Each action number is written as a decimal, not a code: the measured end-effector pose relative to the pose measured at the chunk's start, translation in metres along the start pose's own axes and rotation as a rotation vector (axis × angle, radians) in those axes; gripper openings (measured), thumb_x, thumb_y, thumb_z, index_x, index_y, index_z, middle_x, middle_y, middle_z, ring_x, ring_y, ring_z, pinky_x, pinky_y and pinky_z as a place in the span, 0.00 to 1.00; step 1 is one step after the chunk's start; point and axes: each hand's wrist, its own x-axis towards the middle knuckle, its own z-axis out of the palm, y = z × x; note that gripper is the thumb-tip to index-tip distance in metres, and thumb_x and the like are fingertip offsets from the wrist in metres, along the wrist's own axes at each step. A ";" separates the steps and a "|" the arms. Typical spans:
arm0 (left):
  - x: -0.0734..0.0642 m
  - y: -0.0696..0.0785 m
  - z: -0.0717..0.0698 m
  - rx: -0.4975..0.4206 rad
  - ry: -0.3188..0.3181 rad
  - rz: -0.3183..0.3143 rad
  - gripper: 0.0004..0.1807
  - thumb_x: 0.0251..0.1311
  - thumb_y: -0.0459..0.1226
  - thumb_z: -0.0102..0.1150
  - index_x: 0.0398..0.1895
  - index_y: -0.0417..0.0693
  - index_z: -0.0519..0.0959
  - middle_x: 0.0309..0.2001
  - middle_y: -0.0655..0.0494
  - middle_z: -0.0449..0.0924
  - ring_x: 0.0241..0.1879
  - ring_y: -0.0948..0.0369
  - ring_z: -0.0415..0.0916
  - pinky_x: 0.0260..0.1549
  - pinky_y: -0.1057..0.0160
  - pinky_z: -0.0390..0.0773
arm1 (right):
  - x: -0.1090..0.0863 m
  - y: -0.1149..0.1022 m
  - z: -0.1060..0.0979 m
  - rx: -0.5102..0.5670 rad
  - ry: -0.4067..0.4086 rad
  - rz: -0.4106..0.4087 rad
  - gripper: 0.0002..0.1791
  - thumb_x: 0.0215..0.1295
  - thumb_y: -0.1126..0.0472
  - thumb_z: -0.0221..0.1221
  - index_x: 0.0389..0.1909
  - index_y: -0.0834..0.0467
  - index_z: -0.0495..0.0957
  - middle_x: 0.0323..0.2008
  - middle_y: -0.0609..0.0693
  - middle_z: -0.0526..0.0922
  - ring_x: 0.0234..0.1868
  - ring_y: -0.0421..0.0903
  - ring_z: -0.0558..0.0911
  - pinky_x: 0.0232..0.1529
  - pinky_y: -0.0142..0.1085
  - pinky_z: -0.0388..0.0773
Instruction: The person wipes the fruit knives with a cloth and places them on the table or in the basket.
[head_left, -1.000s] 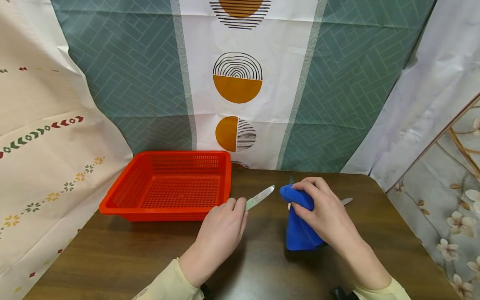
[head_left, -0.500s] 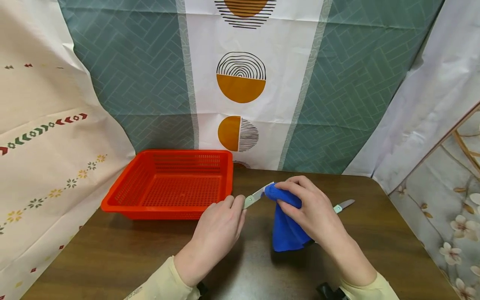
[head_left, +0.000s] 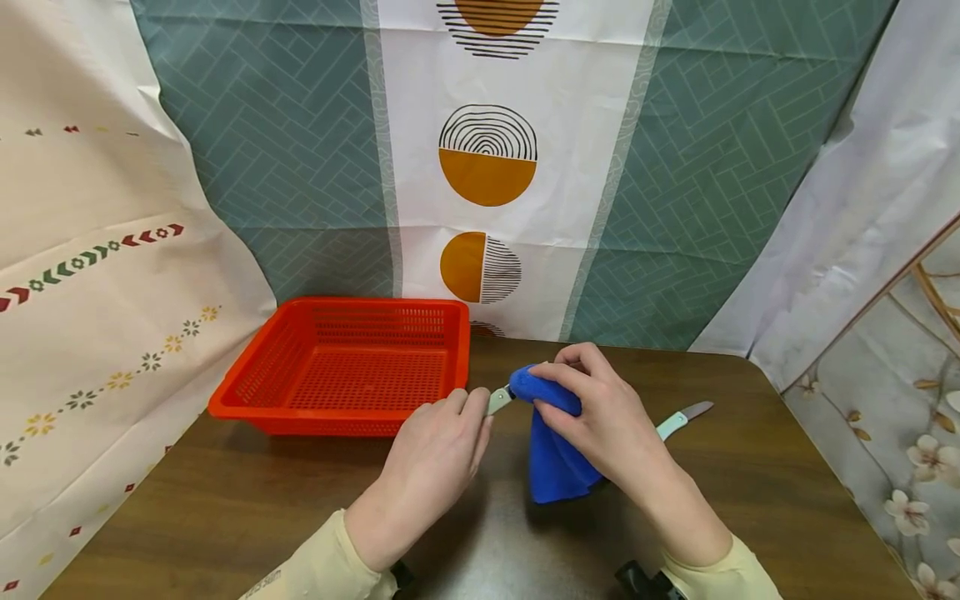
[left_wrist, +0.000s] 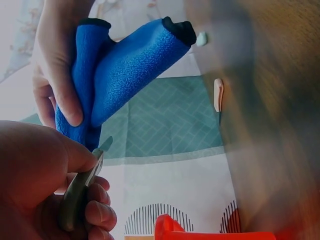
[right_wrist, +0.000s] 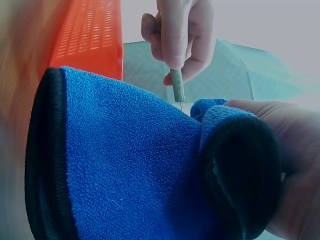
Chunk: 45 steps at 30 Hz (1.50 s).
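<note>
My left hand (head_left: 438, 454) grips the pale green handle of a folding knife (head_left: 498, 401), its blade pointing up and right. A blue cloth (head_left: 553, 454) with dark edging is pinched in my right hand (head_left: 600, 408), folded over the knife's blade so that most of the blade is hidden. In the left wrist view the cloth (left_wrist: 132, 67) hangs in two folds, and a bit of blade shows beside it. The right wrist view has the knife's handle (right_wrist: 177, 85) coming out of the left fingers toward the cloth (right_wrist: 125, 155).
On the table (head_left: 315, 500), right of my right hand, lies a second knife (head_left: 678, 420) with a mint handle and its blade out. Another knife with a pinkish handle (left_wrist: 218, 95) lies behind the cloth. A red plastic basket (head_left: 337, 423) stands at the back left.
My right hand has moved left with the cloth, from beside the knife onto its blade and down toward the handle. The mint-handled knife at right has come further into view.
</note>
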 end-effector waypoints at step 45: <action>0.000 0.001 -0.010 -0.004 0.003 -0.008 0.13 0.72 0.39 0.72 0.47 0.44 0.77 0.26 0.57 0.71 0.20 0.60 0.66 0.21 0.63 0.68 | 0.003 0.000 0.002 -0.094 0.027 -0.106 0.24 0.59 0.65 0.82 0.57 0.52 0.90 0.54 0.54 0.80 0.49 0.53 0.84 0.47 0.52 0.88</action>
